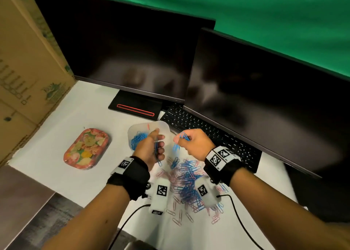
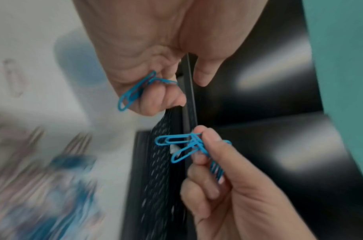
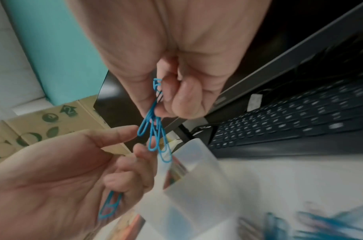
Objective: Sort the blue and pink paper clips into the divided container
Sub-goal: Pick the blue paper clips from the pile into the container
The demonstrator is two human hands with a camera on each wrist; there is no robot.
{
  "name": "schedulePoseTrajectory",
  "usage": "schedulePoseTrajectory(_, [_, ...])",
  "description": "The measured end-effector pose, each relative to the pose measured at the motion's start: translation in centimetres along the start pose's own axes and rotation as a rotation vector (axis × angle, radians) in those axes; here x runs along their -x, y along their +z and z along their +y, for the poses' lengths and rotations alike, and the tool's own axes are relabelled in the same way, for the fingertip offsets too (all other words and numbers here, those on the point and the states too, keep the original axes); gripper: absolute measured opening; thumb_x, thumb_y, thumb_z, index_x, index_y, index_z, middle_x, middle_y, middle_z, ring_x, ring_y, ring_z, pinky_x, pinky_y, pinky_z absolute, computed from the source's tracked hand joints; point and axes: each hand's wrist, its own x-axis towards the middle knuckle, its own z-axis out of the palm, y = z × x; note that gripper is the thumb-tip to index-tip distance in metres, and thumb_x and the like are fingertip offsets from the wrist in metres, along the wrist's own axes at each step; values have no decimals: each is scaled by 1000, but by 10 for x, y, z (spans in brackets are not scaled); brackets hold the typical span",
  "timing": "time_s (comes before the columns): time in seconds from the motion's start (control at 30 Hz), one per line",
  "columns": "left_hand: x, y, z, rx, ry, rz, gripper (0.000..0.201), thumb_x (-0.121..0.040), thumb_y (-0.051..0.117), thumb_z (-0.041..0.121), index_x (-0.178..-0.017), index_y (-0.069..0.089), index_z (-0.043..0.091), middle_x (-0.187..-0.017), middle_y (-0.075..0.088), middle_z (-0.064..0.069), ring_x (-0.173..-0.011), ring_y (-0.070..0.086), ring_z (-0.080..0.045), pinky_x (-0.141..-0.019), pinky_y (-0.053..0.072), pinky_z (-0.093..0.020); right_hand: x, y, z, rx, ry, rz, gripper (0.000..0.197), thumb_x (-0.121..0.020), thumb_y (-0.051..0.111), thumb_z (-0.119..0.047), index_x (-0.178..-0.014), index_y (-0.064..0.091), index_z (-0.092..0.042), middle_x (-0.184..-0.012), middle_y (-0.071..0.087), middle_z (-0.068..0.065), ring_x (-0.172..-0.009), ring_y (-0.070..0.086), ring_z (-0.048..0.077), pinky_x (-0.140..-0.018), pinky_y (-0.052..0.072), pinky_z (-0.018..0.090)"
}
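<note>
My left hand [image 1: 159, 145] is raised over the translucent divided container [image 1: 163, 126] and grips a few blue clips [image 2: 129, 94] in its curled fingers. Close to its right, my right hand [image 1: 179, 139] pinches a small bunch of blue clips [image 3: 156, 129] that dangle between the two hands. Many blue clips [image 1: 137, 138] fill the container's near-left compartment, and one pink clip [image 1: 148, 126] lies in the far one. A mixed pile of blue and pink clips [image 1: 187, 177] lies on the white table under my wrists.
A black keyboard [image 1: 208, 134] and two dark monitors [image 1: 265, 90] stand just behind the hands. A flowered oval tin [image 1: 86, 148] sits to the left, a cardboard box [image 1: 24, 75] beyond it. Black cables [image 1: 238, 217] run from my wrists.
</note>
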Motion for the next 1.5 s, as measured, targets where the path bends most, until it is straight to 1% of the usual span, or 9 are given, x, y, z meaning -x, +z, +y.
schedulePoseTrajectory(0.2, [-7,-45,52,30,61,170,34,-94,49,43,-93,58,10,-79,58,-8,-62,54,-18,-59,47,-31,-53,51,-47,48,-27,-106,21,-89,65,-18,-68,65,-15,-50,47,-8,-32,41,-1,-41,36,15])
schedulePoseTrajectory(0.33, [-15,-62,67,-73,65,236,44,-95,47,46,-114,56,7,-94,56,-12,-84,57,-26,-85,50,-42,-75,75,-61,162,-14,-155,14,-90,63,-18,-92,75,-12,-54,58,-13,-44,50,-2,-40,33,4])
schedulePoseTrajectory(0.5, [-21,-65,71,-157,67,244,52,-92,47,51,-122,54,9,-94,53,-11,-89,54,-26,-88,46,-42,-87,81,-72,232,174,-284,20,-92,52,-4,-105,68,-7,-71,62,8,-47,59,8,-40,46,17])
schedulePoseTrajectory(0.6, [-24,-64,73,-207,70,247,52,-93,46,51,-125,54,10,-117,54,-15,-113,53,-30,-102,44,-46,-92,74,-69,195,163,-236,25,-89,54,-2,-110,67,-3,-83,63,8,-61,65,15,-57,59,27])
schedulePoseTrajectory(0.73, [-23,-59,78,-205,147,291,45,-95,46,47,-121,55,11,-112,54,-12,-104,52,-26,-99,44,-44,-89,63,-67,136,171,-185,23,-87,58,1,-107,67,-1,-91,66,10,-77,65,20,-78,61,37])
schedulePoseTrajectory(0.9, [-18,-55,78,-223,276,310,37,-97,47,36,-120,58,9,-114,58,-10,-108,56,-27,-97,48,-44,-64,32,-59,-138,178,-134,24,-94,44,8,-109,62,6,-77,59,13,-67,61,22,-54,54,18])
schedulePoseTrajectory(1.07, [-10,-30,38,-549,462,167,14,-91,55,14,-84,66,20,-82,65,-3,-71,62,-18,-61,49,-25,-21,-12,-5,-157,291,-35,21,-92,45,11,-91,63,-1,-72,56,15,-53,52,19,-41,45,19])
schedulePoseTrajectory(1.23, [-14,3,-31,-1035,477,-95,10,-80,66,13,-78,66,23,-71,66,2,-66,59,-17,-73,52,-28,23,-35,72,407,423,18,33,-85,47,-2,-70,67,-23,-87,70,8,-78,69,30,-68,58,35])
schedulePoseTrajectory(1.5, [-23,35,-96,-1753,426,-267,37,-84,56,17,-118,59,33,-120,56,1,-107,59,-25,-91,51,-37,64,-13,111,648,330,-112,35,-82,56,-17,-112,63,-35,-117,63,0,-107,59,21,-90,49,28])
